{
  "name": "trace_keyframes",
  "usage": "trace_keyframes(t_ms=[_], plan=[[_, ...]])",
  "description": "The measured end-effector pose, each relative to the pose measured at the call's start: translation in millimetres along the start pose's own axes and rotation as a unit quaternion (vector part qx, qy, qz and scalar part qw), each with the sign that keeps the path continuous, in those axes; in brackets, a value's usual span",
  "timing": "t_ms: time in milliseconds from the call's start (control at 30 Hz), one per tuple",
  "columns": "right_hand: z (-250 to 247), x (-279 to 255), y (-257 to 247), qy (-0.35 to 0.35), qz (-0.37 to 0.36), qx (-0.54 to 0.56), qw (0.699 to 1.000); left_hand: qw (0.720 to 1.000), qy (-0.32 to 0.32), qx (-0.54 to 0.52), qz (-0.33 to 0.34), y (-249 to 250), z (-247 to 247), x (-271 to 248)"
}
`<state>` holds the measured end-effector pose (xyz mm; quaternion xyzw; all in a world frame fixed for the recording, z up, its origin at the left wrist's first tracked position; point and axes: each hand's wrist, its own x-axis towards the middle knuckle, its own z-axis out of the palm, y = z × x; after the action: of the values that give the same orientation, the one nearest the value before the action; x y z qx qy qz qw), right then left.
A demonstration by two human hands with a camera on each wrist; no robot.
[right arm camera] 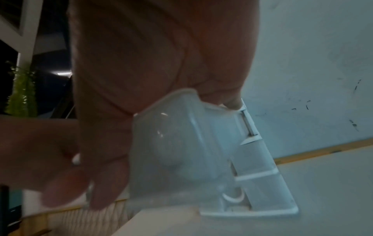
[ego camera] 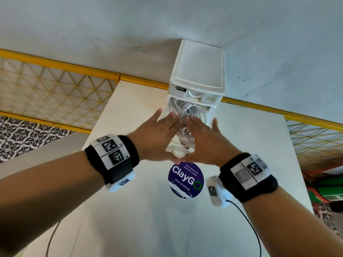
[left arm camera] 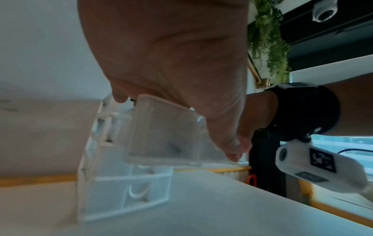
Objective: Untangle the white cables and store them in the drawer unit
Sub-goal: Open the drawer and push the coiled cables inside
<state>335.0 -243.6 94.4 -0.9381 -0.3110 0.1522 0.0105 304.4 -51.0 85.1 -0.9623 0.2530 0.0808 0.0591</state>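
Both hands lie flat, fingers straight and spread, over a pulled-out clear drawer of the white drawer unit, which stands on the white table against the wall. The left hand covers the drawer's left edge and the right hand its right edge, fingertips almost meeting above the white cables heaped in a loose tangle inside; neither hand curls round anything. The head view alone shows the cables, and a round purple ClayGo sticker on the table just below the wrists. From the left wrist, the palm rests on the drawer's top rim with the thumb down its front, and lower closed drawers with curved handles show beneath. The right wrist view, dim and blurred, shows the same from the other side, the palm on the drawer's corner.
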Motion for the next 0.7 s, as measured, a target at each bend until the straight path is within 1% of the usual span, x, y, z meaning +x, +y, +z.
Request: trace_keyframes(t_ms=[33, 100, 167, 267, 367, 433, 500, 533, 600, 667, 700], plan=[[-4, 7, 4, -0.012, 0.004, -0.002, 1.000, 1.000, 0.018, 0.011, 0.000, -5, -1, 8], [-5, 21, 9, -0.029, 0.015, -0.024, 0.999, 0.999, 0.018, 0.035, -0.012, -12, 0, 22], [-5, 31, 11, 0.001, 0.024, -0.060, 0.998, 0.998, 0.032, 0.049, -0.028, -16, 4, 32], [0, 30, 10, 0.105, 0.019, -0.103, 0.989, 0.996, 0.066, 0.040, -0.039, -22, 13, 39], [31, 15, 14, 0.237, -0.050, -0.085, 0.966, 0.991, 0.129, 0.022, -0.028, -25, 22, 37], [47, 8, 21, 0.276, -0.095, -0.066, 0.954, 0.982, 0.189, -0.003, -0.011, -25, 28, 35], [50, 8, 28, 0.283, -0.108, -0.075, 0.950, 0.971, 0.239, -0.002, -0.002, -21, 31, 33], [49, 10, 30, 0.265, -0.108, -0.088, 0.954, 0.969, 0.247, 0.008, 0.011, -18, 34, 34], [44, 15, 34, 0.216, -0.105, -0.113, 0.964, 0.971, 0.236, 0.007, 0.042, -14, 38, 36], [36, 23, 39, 0.197, -0.107, -0.125, 0.967, 0.976, 0.213, 0.015, 0.031, -16, 37, 40], [33, 27, 43, 0.206, -0.111, -0.130, 0.963, 0.977, 0.209, 0.027, 0.015, -20, 34, 42]])
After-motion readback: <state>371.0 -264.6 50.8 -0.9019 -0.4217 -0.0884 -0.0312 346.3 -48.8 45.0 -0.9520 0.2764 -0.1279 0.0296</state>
